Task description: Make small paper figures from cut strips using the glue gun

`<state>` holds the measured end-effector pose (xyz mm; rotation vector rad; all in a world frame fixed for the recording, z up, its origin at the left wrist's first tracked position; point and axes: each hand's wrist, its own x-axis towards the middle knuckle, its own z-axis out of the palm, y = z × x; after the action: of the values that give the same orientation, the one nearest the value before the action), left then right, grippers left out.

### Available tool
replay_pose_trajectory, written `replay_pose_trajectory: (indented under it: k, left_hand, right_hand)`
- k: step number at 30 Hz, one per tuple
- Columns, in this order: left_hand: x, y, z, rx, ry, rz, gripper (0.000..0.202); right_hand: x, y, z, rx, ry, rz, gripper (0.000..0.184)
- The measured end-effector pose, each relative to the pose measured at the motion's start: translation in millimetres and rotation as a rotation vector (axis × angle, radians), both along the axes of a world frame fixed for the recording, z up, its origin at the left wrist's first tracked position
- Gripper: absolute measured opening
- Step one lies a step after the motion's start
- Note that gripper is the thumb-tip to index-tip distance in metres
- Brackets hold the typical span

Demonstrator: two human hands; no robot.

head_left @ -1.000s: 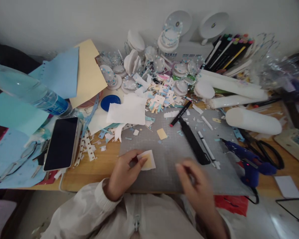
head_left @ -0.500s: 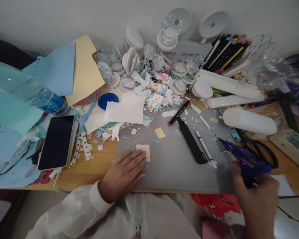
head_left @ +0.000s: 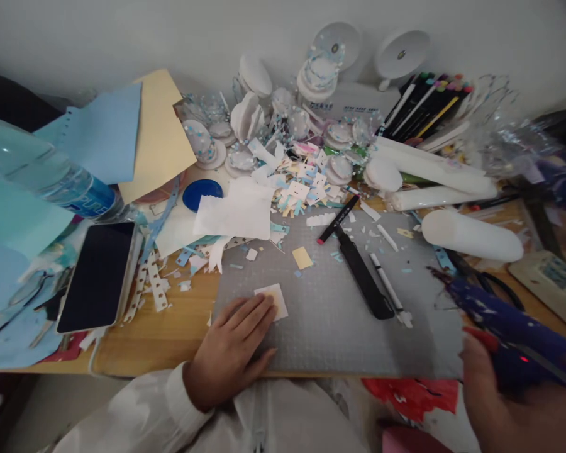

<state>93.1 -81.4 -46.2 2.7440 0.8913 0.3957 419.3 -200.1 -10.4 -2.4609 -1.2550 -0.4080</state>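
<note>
My left hand (head_left: 238, 340) lies flat on the grey cutting mat (head_left: 321, 333), fingers stretched out. Its fingertips rest on a small white paper square (head_left: 279, 303) with a yellowish patch in the middle. Off to the right, my right hand (head_left: 509, 396) is wrapped round a blue glue gun (head_left: 509, 327). The gun's red trigger and a small red light show, and its nozzle points to the upper left; it is blurred. A small yellow paper piece (head_left: 302, 257) lies ahead of the left hand.
A black utility knife (head_left: 365, 274), a white pen (head_left: 387, 283) and a black marker (head_left: 338, 220) lie on the mat. Scissors (head_left: 497, 286) and a white roll (head_left: 471, 236) are at right. A phone (head_left: 99, 277) and water bottle (head_left: 51, 176) stand left. Paper scraps (head_left: 302, 182) lie behind.
My right hand has moved right and nearer to me with the glue gun. The white paper square under my left fingertips has turned slightly. The view has shifted a little.
</note>
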Motion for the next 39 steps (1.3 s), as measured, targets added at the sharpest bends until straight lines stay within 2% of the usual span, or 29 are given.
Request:
replay_pose_trajectory:
  k: [3,7,10,16,20,35,39]
  left_hand:
    - [-0.4,-0.7,-1.3,0.002,-0.036,0.021,0.044]
    - [-0.8,0.3,-2.5,-0.021,-0.074,0.043,0.038]
    - [-1.6,0.6,-5.2,-0.059,-0.107,0.060,0.037]
    - [-3.6,-1.0,-8.2,-0.118,-0.132,0.081,0.037]
    - [-2.9,0.7,-7.2,-0.129,-0.138,0.082,0.036]
    - [-2.0,0.8,-6.0,-0.187,-0.178,0.112,0.038]
    - [-2.6,1.6,-6.3,-0.180,-0.142,0.084,0.037]
  right_hand:
    - [-23.6,12.1,-0.4,0.009,-0.099,0.111,0.031]
    - [-53.6,35.9,-12.4,-0.039,0.067,0.475,0.025]
    - [-65.8,49.2,-20.4,-0.098,0.113,0.609,0.025]
    - [-67.1,55.5,-24.4,-0.181,0.060,0.676,0.022]
    - [-68.5,58.9,-23.5,-0.182,0.040,0.714,0.016]
    - [-69.0,75.5,-21.5,-0.201,0.032,0.740,0.016]
    - [-69.4,80.9,-22.2,-0.209,0.019,0.749,0.017]
